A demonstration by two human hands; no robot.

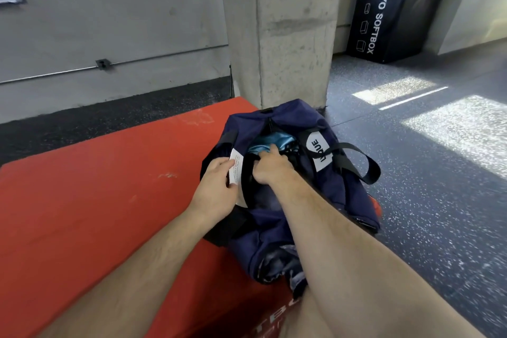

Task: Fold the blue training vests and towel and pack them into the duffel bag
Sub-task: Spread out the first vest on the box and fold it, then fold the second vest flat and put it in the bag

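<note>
Head view: my right hand (270, 170) is knuckles-up in the mouth of the navy duffel bag (334, 186). Its fingers are curled down out of sight, so I cannot tell whether they pinch cloth or only press it. The thumb lies on the light-blue vest (263, 143), which sits inside the bag at twelve o'clock from my knuckles. I judge this to be the tamping-down step, to make room in the bag. At nine o'clock my left hand (216, 186) grips the bag's rim, thumb over the white care tag (235, 170). I hold it there to pull the opening wide and keep the soft bag from sliding away under the push. At three o'clock the black carry strap (359, 156) has flopped outward past the white logo patch (319, 151), clear of the opening. Toward six o'clock, a mottled blue-grey cloth (279, 261) shows at the bag's near end. It may be the towel, but I cannot say. The bag lies on the right edge of a red plyo box (109, 186), which puts it at working height. Beyond it, at twelve, stands a concrete pillar (288, 30).
</note>
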